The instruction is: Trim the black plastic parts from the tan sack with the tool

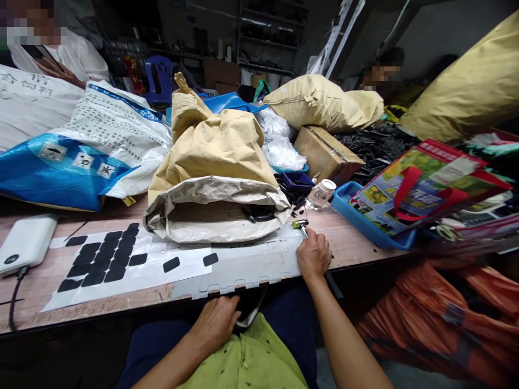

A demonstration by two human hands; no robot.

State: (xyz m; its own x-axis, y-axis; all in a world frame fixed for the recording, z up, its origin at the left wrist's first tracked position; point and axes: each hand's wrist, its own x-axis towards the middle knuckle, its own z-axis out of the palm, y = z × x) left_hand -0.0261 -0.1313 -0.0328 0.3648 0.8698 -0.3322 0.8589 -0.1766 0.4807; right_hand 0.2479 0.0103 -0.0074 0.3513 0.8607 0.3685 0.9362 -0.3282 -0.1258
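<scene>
My right hand point(314, 254) is wrapped around the handle of a small hammer point(300, 223), whose yellowish-green head lies just past my knuckles over the table. Low at the table's front edge, my left hand point(217, 322) has its fingers curled in; whatever they hold is hidden. Beside it, the pale rim of a bag or cloth point(253, 313) shows above my lap. A grey notched sheet point(243, 273) lies along the edge between both hands. Behind it, a tan sack point(219, 146) lies with its mouth facing me and black pieces point(261, 214) inside.
Black rounded patches point(109, 254) lie on white paper at left, near a white power bank point(26, 243). A lidded jar point(321, 193), blue basket point(344, 200), cardboard box point(326, 154) and colourful bag point(421, 183) stand at right. Two people sit across the table.
</scene>
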